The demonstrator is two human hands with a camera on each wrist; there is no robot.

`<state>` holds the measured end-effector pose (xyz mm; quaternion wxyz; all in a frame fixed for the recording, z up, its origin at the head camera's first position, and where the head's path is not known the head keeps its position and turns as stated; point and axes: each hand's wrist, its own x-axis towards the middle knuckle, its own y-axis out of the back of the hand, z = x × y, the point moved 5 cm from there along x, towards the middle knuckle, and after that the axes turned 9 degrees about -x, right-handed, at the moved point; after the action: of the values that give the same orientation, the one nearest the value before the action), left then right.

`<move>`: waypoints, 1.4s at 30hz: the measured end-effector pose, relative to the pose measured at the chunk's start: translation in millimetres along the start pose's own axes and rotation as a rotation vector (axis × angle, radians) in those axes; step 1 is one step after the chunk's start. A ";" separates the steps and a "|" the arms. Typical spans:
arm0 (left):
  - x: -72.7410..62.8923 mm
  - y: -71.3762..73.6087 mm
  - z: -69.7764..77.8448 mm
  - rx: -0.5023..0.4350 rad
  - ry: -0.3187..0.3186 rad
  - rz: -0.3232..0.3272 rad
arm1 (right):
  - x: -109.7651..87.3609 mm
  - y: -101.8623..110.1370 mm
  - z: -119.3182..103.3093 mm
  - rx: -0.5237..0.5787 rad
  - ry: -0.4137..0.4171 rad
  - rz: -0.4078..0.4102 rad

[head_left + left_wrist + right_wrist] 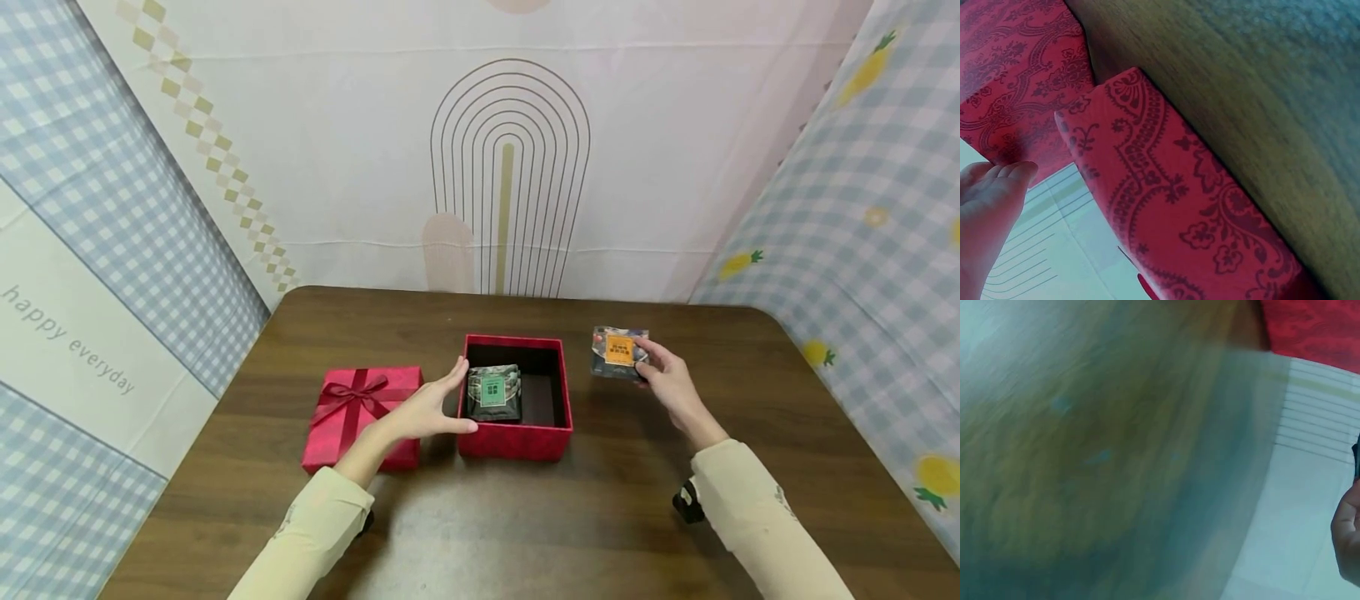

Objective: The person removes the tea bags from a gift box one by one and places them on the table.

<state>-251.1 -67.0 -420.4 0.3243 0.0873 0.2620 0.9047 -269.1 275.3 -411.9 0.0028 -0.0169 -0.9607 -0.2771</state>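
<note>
2 hands in view, well apart from each other. R hand (671, 385) pinches 1 sachet (602, 360) betw. thumb and fingers, above the table (487, 525), to the R of the box (516, 442). L hand (426, 410) has its fingers extended and its thumb spread, at the L edge of the box, w/ nothing gripped; how firmly it touches the wall, I cannot tell.

Sachets: 2 can be counted, 1 in R hand and 1 green-label sachet (510, 410) lying inside the box, in its L part. If more are under it, cannot tell. Both are flat, dark, approx. square packets w/ a slightly shiny, printed surface.

Box: 1 pc, rectangular, red outside w/ a darker floral pattern (clear in L wrist view), black inside, w/o lid on. Lid (330, 437): 1 pc, same red, on the table to the L, w/ 1 dark-red ribbon bow (357, 392). Table is brown, wood-grain, w/ rounded far corners.

Writing: the held sachet has an orange label (620, 350), the other a green label (493, 390); both w/ dark characters, too small to read surely. The L checked cloth (82, 108) bears "happy everyday".
</note>
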 end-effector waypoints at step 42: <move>0.6 1.2 2.4 0.021 0.007 -0.018 | 24.5 -35.8 35.2 -0.493 0.034 -0.207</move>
<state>-251.4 -66.3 -417.7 0.3305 0.0853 0.2736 0.8992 -294.7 264.5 -460.4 -0.0136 0.0861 -0.8605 -0.5019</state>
